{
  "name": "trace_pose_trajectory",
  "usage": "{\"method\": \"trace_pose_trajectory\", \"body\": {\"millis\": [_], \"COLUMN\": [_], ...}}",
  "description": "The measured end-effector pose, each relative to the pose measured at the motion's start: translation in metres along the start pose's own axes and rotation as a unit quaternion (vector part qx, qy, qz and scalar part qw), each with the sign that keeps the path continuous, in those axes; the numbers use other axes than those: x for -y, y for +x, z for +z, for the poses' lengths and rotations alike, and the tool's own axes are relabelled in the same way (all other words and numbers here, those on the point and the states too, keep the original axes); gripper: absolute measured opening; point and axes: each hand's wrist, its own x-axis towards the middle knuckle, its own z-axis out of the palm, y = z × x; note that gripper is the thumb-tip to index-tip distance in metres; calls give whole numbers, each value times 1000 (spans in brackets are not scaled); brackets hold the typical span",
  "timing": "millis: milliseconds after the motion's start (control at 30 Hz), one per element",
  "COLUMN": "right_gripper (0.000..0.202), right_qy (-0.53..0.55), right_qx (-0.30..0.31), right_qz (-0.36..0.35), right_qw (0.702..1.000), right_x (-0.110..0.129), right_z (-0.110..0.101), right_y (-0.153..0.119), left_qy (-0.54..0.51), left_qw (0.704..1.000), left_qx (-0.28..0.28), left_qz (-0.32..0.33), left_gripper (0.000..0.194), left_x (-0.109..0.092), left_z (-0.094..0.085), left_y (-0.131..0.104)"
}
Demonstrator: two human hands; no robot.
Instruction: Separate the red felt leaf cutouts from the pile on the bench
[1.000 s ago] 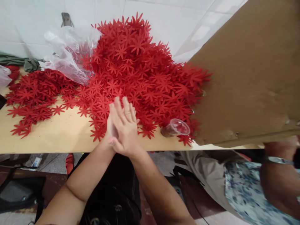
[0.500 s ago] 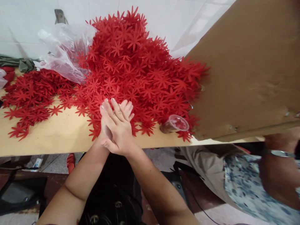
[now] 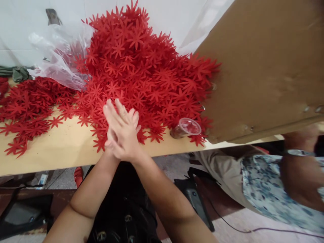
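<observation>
My right hand (image 3: 126, 136) lies across my left hand (image 3: 110, 132), palm against palm, over the table's front part. The right fingers are stretched out and somewhat blurred. Behind them my left hand is largely covered, with its extended fingertips showing on the right side. Whether anything lies between the palms is hidden. Just beyond both hands rises a big heap of red flower-shaped pieces with narrow petals (image 3: 152, 77). A clear plastic cup (image 3: 186, 128) stands to the right, at the heap's front edge.
A smaller red pile (image 3: 30, 104) and a clear plastic bag (image 3: 63, 64) are on the left of the pale table (image 3: 65, 145). A large brown board (image 3: 258, 74) leans at the right. Below it, a person's arm (image 3: 301, 175) with a watch shows.
My hands remain pressed together, with the right fingers shifted slightly against the left hand. The view has moved a little, so the table's things appear farther left.
</observation>
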Motion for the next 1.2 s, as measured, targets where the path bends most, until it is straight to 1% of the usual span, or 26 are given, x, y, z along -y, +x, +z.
{"method": "trace_pose_trajectory", "body": {"millis": [33, 100, 133, 167, 200, 267, 300, 367, 400, 433, 500, 567, 633, 700, 767, 800, 867, 933, 967, 1000, 1067, 1100, 1133, 1200], "right_gripper": [78, 70, 67, 66, 66, 70, 73, 79, 80, 79, 72, 64, 61, 62, 69, 72, 75, 71, 68, 65, 61, 59, 58, 58], "right_qy": [3, 4, 2, 2, 5, 27, 46, 77, 86, 91, 92, 87, 84, 83, 85, 87, 85, 72, 65, 60, 59, 63, 68, 78], "right_qx": [-20, -65, -76, -81, -80, -66, -56, -43, -41, -40, -45, -64, -89, -93, -73, -55, -42, -41, -45, -52, -74, -79, -78, -57], "right_qz": [7, 42, 60, 69, 68, 40, 19, 1, 0, 7, 41, 95, 129, 117, 72, 53, 44, 65, 82, 100, 128, 133, 129, 109], "right_qw": [1000, 997, 995, 994, 994, 997, 997, 996, 995, 995, 994, 990, 984, 985, 991, 993, 995, 994, 993, 992, 987, 986, 986, 989], "right_x": [-6, -21, -28, -32, -32, -23, -15, -2, 2, 2, -8, -23, -31, -26, -12, -4, 4, 0, -6, -13, -25, -28, -27, -19], "right_z": [-4, -9, -9, -7, -4, 6, 11, 17, 16, 14, 6, -1, -2, 4, 13, 16, 16, 10, 5, 0, -5, -5, -2, 9], "right_y": [5, 15, 17, 17, 13, 1, -6, -14, -14, -11, 2, 15, 19, 11, -2, -8, -10, -1, 7, 15, 27, 28, 27, 18], "left_qy": [1, 6, 8, 6, 3, -6, -10, -13, -12, -8, 9, 24, 24, 6, -14, -20, -21, -7, 2, 10, 13, 8, -1, -21], "left_qw": [999, 993, 989, 987, 987, 992, 995, 998, 999, 999, 997, 994, 993, 993, 995, 996, 998, 999, 999, 998, 995, 993, 993, 996], "left_qx": [34, 101, 124, 133, 130, 96, 74, 42, 40, 51, 81, 101, 98, 78, 47, 33, 26, 37, 42, 45, 44, 40, 37, 38], "left_qz": [-13, -58, -80, -92, -94, -82, -73, -46, -29, -13, 3, -21, -65, -88, -89, -80, -44, -10, -12, -32, -91, -109, -110, -81], "left_gripper": [52, 57, 60, 64, 68, 72, 72, 64, 58, 52, 47, 49, 54, 62, 68, 68, 59, 48, 46, 46, 50, 52, 53, 50], "left_x": [0, -5, -9, -12, -16, -20, -20, -17, -15, -11, -5, -2, -5, -12, -19, -21, -18, -11, -6, -2, 1, 0, -2, -7], "left_z": [0, 0, -2, -3, -6, -13, -17, -22, -22, -21, -15, -8, -3, -5, -11, -15, -19, -17, -15, -12, -6, -5, -6, -14], "left_y": [0, 2, 5, 8, 11, 18, 21, 22, 21, 18, 9, 1, -2, 2, 11, 15, 20, 16, 12, 8, 2, 2, 4, 11]}}
